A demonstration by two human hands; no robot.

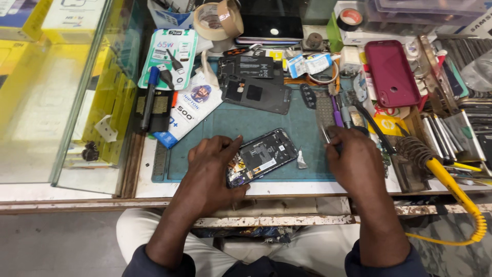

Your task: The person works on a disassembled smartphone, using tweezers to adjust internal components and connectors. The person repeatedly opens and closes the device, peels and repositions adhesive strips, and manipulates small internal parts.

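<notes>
My left hand (212, 166) is pinning the opened phone (261, 156) flat on the tabletop (287, 185), fingers curled over its near end. My right hand (353, 159), just beside it, is pinching tweezers (325, 134).

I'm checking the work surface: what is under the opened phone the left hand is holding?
The opened phone lies on a teal work mat, with the left hand gripping its near end. The mat directly beneath the phone and hand is covered, so anything lying there cannot be seen.
</notes>
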